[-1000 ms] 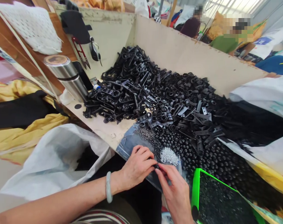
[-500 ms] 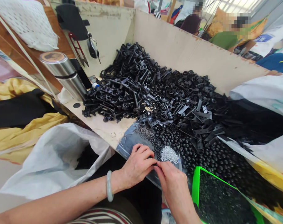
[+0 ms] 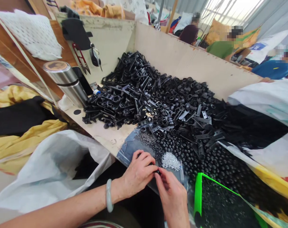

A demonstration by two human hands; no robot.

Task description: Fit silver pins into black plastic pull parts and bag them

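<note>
White sack (image 3: 39, 177): at far left of the near side, open-mouthed, dark contents partly visible.
Steel flask (image 3: 75, 95): leaning at left, beside the heap of black parts.
Black parts (image 3: 125, 101): piled loose on the far side, long pieces with ringed ends; apparently plenty left unhandled.
Denim cloth (image 3: 128, 148): beneath the small metal bits, just beyond the hands.
Left hand (image 3: 139, 172): fingers curled nearly closed, thumb side pinching the dark piece; bangle (image 3: 109, 195) at the wrist.
Dark piece (image 3: 157, 172): at the near edge of the cloth, between both sets of fingertips; seemingly mid-handling, impossible to tell how complete. Small, black, mostly hidden; full shape and any joined parts unclear.
Silver pins (image 3: 171, 161): bright, slim, heaped just beyond the fingertips, many still loose.
Right hand (image 3: 173, 193): thumb and index closed to a narrow pinch on the same piece.
Black beads (image 3: 212, 164): round, glossy, spread loose to the right.
Green-rimmed tray (image 3: 198, 196): near right, holding small dark bits.
</note>
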